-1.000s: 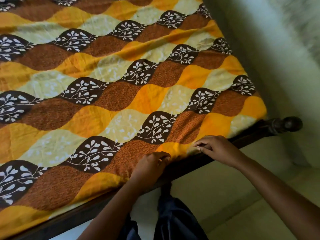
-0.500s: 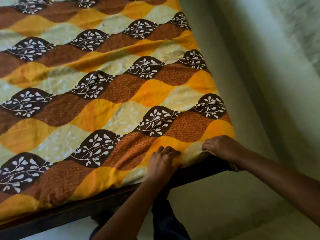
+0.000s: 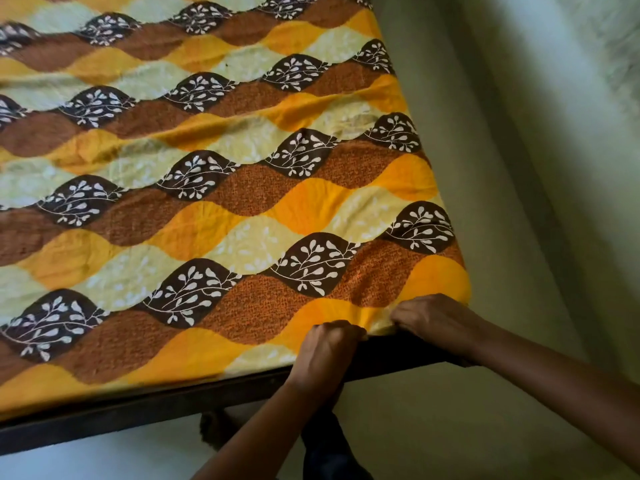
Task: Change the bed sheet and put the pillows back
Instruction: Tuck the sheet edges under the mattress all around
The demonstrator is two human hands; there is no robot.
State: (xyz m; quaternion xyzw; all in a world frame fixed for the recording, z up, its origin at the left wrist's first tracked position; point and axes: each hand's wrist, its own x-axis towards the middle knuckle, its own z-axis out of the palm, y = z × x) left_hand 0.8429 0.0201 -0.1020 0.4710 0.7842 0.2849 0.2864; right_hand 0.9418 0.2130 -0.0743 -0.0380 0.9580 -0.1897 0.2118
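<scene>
A bed sheet [image 3: 242, 202] with wavy bands of yellow, orange, brown and dark leaf shapes covers the mattress and fills most of the view. Some loose folds run across its middle. My left hand [image 3: 325, 351] is closed on the sheet's near edge, fingers curled over the side of the mattress. My right hand [image 3: 436, 322] grips the same edge close to the near right corner, a short gap from the left hand. The fingertips of both hands are hidden under the cloth. No pillows are in view.
A dark wooden bed frame [image 3: 138, 410] runs under the near edge of the mattress. A pale green wall [image 3: 536, 168] stands close along the bed's right side. Light floor [image 3: 433, 427] lies below, with my dark trousers [image 3: 325, 452] near the frame.
Both hands have shifted along the near edge toward the right corner and now grip the sheet's edge tighter. The view has swung, and the frame's carved post is out of sight.
</scene>
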